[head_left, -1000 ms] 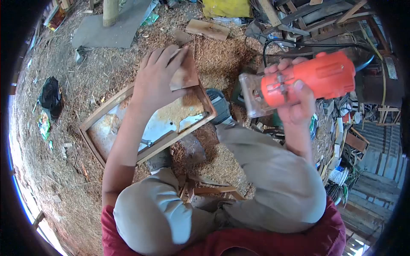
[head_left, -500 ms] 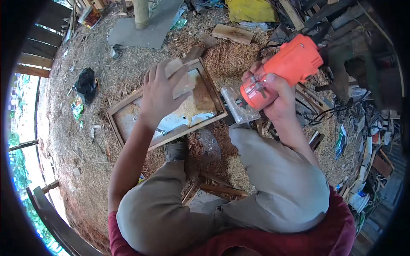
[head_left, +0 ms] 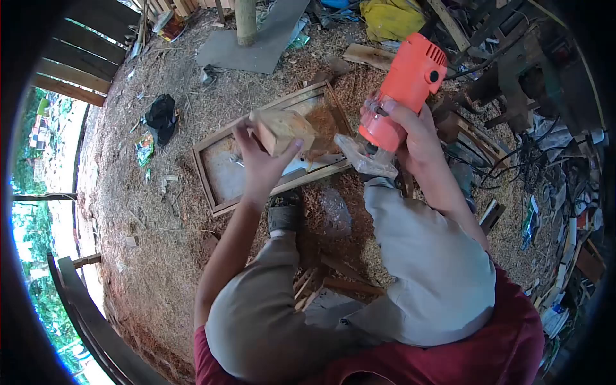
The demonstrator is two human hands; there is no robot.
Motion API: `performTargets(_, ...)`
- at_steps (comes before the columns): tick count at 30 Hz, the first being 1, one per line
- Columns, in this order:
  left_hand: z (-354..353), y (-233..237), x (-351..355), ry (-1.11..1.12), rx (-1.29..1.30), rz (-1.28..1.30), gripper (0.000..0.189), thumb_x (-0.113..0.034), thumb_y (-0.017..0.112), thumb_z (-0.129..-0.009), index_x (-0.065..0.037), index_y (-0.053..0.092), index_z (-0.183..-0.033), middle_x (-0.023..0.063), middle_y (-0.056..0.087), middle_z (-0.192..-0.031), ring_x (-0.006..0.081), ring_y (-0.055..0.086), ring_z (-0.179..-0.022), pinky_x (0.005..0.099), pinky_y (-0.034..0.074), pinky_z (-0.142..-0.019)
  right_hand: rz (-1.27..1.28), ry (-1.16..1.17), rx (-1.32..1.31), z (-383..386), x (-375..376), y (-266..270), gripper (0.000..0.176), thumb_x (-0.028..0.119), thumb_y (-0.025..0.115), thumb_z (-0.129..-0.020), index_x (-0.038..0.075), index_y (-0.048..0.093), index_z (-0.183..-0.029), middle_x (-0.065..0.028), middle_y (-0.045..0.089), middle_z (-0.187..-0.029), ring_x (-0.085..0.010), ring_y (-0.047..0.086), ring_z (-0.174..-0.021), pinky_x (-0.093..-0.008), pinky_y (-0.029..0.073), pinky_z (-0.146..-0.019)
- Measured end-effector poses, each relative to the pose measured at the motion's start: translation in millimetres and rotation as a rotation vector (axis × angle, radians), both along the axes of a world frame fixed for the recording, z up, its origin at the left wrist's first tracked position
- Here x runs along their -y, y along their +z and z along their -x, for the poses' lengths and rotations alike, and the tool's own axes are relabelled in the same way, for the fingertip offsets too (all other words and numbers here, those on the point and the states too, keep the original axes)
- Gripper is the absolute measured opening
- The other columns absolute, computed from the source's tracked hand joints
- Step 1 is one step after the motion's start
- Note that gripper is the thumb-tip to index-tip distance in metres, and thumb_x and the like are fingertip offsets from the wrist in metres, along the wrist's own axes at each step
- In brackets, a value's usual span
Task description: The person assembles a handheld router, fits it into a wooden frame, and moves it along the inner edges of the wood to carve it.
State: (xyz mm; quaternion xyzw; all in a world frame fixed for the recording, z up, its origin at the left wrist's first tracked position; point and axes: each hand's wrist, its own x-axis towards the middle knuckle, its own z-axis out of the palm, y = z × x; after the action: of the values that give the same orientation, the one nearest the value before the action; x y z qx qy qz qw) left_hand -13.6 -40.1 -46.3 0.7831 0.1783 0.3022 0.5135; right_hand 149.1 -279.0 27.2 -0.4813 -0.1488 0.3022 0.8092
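Note:
My right hand (head_left: 414,131) is wrapped around an orange trim router (head_left: 410,74) with a clear plastic base (head_left: 366,157), held tilted just above my right knee. Between the thumb and fingers of my left hand (head_left: 262,160) is a pale wooden block (head_left: 282,130), raised over a shallow wooden-framed tray (head_left: 208,183). Sawdust and a metal wrench-like piece lie in the tray, partly hidden by the block and hand. The router's bit is too small to make out.
Wood shavings cover the ground. A black plastic bag (head_left: 160,119) lies at the left, and a grey board (head_left: 224,51) surrounds a post (head_left: 246,22). Behind the router are a wood offcut (head_left: 369,56) and a yellow cloth (head_left: 391,19). Dark cables (head_left: 507,163) trail at the right.
My left hand has turned the wooden block, so more of its side shows. The router has tipped more upright in my right hand. The whole view has shifted slightly.

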Motion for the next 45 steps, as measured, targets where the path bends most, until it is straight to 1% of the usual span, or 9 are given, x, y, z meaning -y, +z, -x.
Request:
performTargets(5,14.1,-10.6,-7.3,0.057,-0.290,-0.297,0.107,-0.046,0.098,-0.065,0.006,0.034,-0.132,0.0213,0.045,-0.128,0.0392,0.049,-0.126,0.0510,0.041,-0.105,0.017,-0.023,-0.059,14.0,-5.0,2.5,0.047,0.017,0.071,-0.093,0.000,0.051,-0.131,-0.0190,0.067,-0.120,-0.0279,0.072,-0.101,-0.0435,0.063,-0.084)
performTargets(12,11.1,-4.6,-22.6,0.012,-0.410,-0.719,0.090,-0.059,0.084,-0.075,-0.001,0.050,-0.134,0.0240,0.039,-0.152,0.0426,0.035,-0.141,0.0578,0.025,-0.115,-0.022,0.001,-0.070,12.9,-21.0,-1.1,0.050,0.008,0.076,-0.087,0.002,0.054,-0.131,-0.0128,0.069,-0.109,-0.0229,0.072,-0.092,-0.0417,0.063,-0.080)
performTargets(15,-8.7,7.3,-45.1,0.057,-0.205,-0.534,0.080,-0.052,0.081,-0.081,-0.005,0.050,-0.138,0.0228,0.041,-0.152,0.0431,0.035,-0.142,0.0565,0.024,-0.117,0.010,-0.015,-0.098,8.0,-27.2,-5.3,0.048,0.010,0.074,-0.088,0.002,0.054,-0.131,-0.0140,0.069,-0.109,-0.0258,0.072,-0.093,-0.0438,0.063,-0.081)
performTargets(20,-60.2,66.6,-43.8,-0.294,0.007,-0.103,0.045,-0.035,0.067,-0.100,0.000,0.064,-0.129,0.0154,0.067,-0.126,0.0287,0.061,-0.123,0.0403,0.043,-0.109,0.199,0.018,-0.059,7.0,-35.7,-11.7,0.047,0.015,0.074,-0.089,0.001,0.055,-0.129,-0.0156,0.069,-0.110,-0.0300,0.074,-0.097,-0.0463,0.064,-0.082)
performTargets(23,-72.7,76.4,-35.8,-0.486,-0.054,-0.047,0.048,-0.040,0.067,-0.100,0.001,0.066,-0.126,0.0161,0.066,-0.129,0.0256,0.060,-0.125,0.0375,0.047,-0.104,0.318,0.092,-0.014,14.1,-37.5,-20.8,0.049,0.014,0.076,-0.088,0.001,0.055,-0.131,-0.0145,0.070,-0.109,-0.0285,0.074,-0.096,-0.0452,0.063,-0.082)
performTargets(27,-65.1,72.8,-23.1,-0.529,-0.298,0.254,0.055,-0.048,0.068,-0.099,0.003,0.068,-0.119,0.0094,0.071,-0.101,0.0152,0.067,-0.096,0.0298,0.054,-0.084,0.341,0.239,0.037,24.4,-41.5,-34.9,0.055,0.012,0.080,-0.085,0.003,0.055,-0.133,-0.0103,0.070,-0.109,-0.0204,0.072,-0.096,-0.0382,0.061,-0.086)
performTargets(28,-65.2,73.4,-23.8,-0.564,-0.423,0.273,0.047,-0.042,0.067,-0.102,-0.001,0.066,-0.123,0.0036,0.070,-0.108,0.0114,0.063,-0.105,0.0286,0.049,-0.095,0.357,0.297,-0.038,26.3,-44.0,-29.0,0.057,0.009,0.085,-0.082,0.001,0.056,-0.130,-0.0057,0.069,-0.108,-0.0143,0.069,-0.095,-0.0345,0.060,-0.086)
performTargets(32,-64.6,58.1,-6.2,-0.512,-0.182,0.574,0.060,-0.046,0.085,-0.086,-0.001,0.066,-0.122,0.0052,0.071,-0.109,0.0119,0.067,-0.097,0.0303,0.054,-0.084,0.381,0.471,-0.020,31.2,-47.9,-34.8,0.060,0.013,0.086,-0.080,0.001,0.056,-0.130,-0.0068,0.069,-0.109,-0.0150,0.069,-0.096,-0.0355,0.060,-0.086)
performTargets(45,-66.2,59.4,13.3,-0.322,-0.153,0.819,0.037,-0.031,0.083,-0.085,0.000,0.072,-0.102,0.0070,0.074,-0.092,0.0126,0.068,-0.079,0.0299,0.056,-0.073,0.473,0.474,-0.027,32.8,-53.1,-35.7,0.058,0.010,0.088,-0.078,0.001,0.058,-0.128,-0.0070,0.071,-0.106,-0.0156,0.071,-0.090,-0.0353,0.060,-0.085)
